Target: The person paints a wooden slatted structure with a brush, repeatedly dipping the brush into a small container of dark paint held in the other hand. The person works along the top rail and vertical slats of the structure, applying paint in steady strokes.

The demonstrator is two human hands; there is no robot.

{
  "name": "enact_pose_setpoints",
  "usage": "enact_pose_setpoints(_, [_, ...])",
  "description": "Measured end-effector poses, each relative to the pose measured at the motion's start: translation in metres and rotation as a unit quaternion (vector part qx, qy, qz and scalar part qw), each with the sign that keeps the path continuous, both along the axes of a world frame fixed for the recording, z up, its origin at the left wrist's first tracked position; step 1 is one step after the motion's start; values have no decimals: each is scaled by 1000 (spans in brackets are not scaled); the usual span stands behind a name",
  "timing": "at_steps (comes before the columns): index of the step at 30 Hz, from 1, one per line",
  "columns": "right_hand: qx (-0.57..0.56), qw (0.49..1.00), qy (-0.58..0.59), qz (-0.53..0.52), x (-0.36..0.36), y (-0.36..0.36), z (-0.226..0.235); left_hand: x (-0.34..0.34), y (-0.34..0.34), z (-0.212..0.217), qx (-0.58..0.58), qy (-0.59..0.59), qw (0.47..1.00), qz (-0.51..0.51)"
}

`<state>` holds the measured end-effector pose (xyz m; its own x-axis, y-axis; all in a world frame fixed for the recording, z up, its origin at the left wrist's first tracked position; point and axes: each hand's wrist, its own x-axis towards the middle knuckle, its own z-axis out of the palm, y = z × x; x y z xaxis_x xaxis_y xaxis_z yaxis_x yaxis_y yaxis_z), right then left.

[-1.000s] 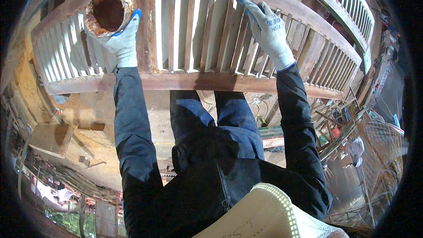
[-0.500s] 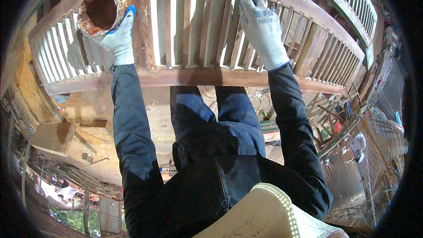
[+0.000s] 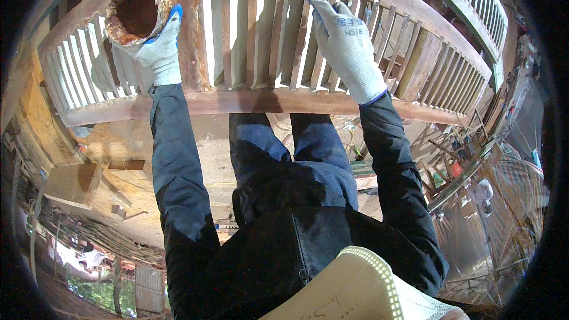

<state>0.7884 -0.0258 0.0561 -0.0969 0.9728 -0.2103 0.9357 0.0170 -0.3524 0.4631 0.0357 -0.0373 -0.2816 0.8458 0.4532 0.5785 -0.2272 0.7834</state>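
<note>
My left hand (image 3: 159, 53), in a white glove with blue fingertips, is wrapped round a round pot (image 3: 163, 1). The pot's rim is crusted with pale and brown stains, and its inside is dark brown. Beneath both hands lies a long curved wooden frame with slats (image 3: 332, 104), its wood reddish brown. My right hand (image 3: 344, 38), gloved likewise, is closed with its fingertips at the upper end of a slat, by the far rail. A small brown tip shows at those fingers; whatever they grip is mostly hidden.
Another slatted wooden frame (image 3: 474, 15) lies beyond at the upper right. Wooden boxes (image 3: 74, 185) stand on the floor at the left. Scrap sticks (image 3: 444, 163) are heaped at the right. A pale mask edge (image 3: 355, 290) covers the bottom of the view.
My right hand has shifted slightly left and nearer, from the far rail onto the end of a slat. My left hand and the pot have hardly moved.
</note>
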Motion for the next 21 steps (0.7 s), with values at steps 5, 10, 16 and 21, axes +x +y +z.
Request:
enact_pose_setpoints(5, [95,995,21,-8,17,7,-9,2,-2,-2,-28,-339,938,-57])
enact_pose_setpoints(10, [153,981,111,-51,25,0,-7,-1,-4,-2,-39,-156,987,2])
enact_pose_setpoints(16, [125,978,109,-125,47,-27,-18,-7,-1,-6,-38,-73,997,7])
enact_pose_setpoints(21, [109,984,50,-130,43,-25,-20,-7,-2,-9,-30,-97,995,-18])
